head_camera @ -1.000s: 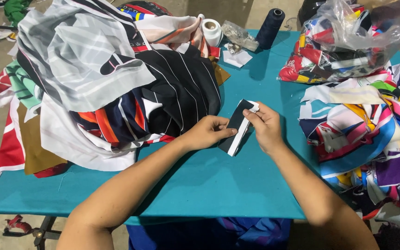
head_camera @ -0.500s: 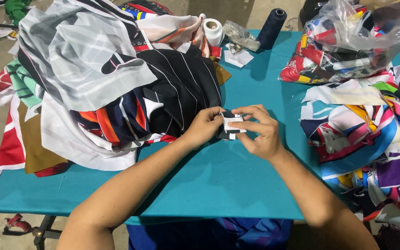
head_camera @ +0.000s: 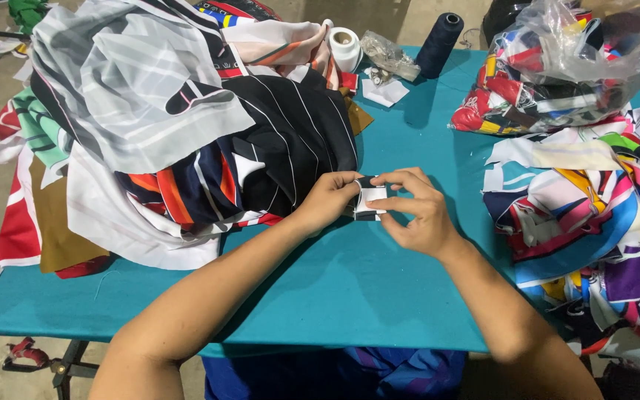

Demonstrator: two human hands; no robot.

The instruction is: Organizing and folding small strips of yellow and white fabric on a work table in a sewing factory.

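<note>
Both hands meet over the middle of a teal table (head_camera: 335,296), pinching a small folded piece of black and white fabric (head_camera: 370,201). My left hand (head_camera: 329,200) grips its left edge with thumb and fingers. My right hand (head_camera: 418,211) curls around its right side and top, fingertips on the white face. The piece is folded into a compact square, held just above the table surface. A large heap of striped black, white, orange and grey cloth (head_camera: 187,126) lies right beside my left hand.
A pile of colourful fabric scraps (head_camera: 594,215) covers the right side. A clear plastic bag of scraps (head_camera: 557,67) sits at the back right. A dark thread cone (head_camera: 440,43), a white tape roll (head_camera: 345,46) and a small bag (head_camera: 388,53) stand at the back.
The fabric piece was longer and angled a second ago; it has since been folded into a small square, and both hands have closed in around it.
</note>
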